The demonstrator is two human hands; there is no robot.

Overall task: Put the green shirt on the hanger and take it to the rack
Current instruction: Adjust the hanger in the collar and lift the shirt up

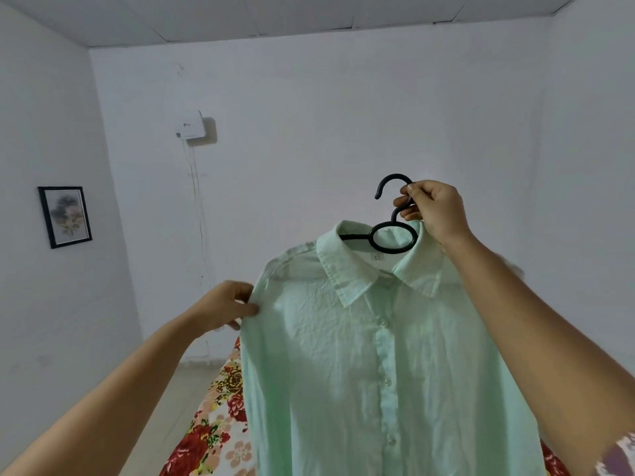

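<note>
Head view: the mint-green button-up shirt (378, 355) hangs on a black plastic hanger (391, 235), held up in mid-air at the centre-right of the room. The right hand (434, 209) pinches the neck of the hanger just below its hook, thumb and fingers curled round it. The hook opens toward the left, with bare white wall (326, 115) behind it. The left hand (228, 305) pinches the shirt's shoulder edge, at the fabric's outer left border. The two hands are well apart, with the collar between them. The shirt's lower edge runs out of the bottom of the frame. Below and behind it lies a bed with a red floral cover (213, 424), whose left edge borders a strip of pale floor (165, 407) that runs to the far wall. On that wall sit a white box (190, 127) with thin cables hanging down, and on the left wall a framed picture (65, 216).
</note>
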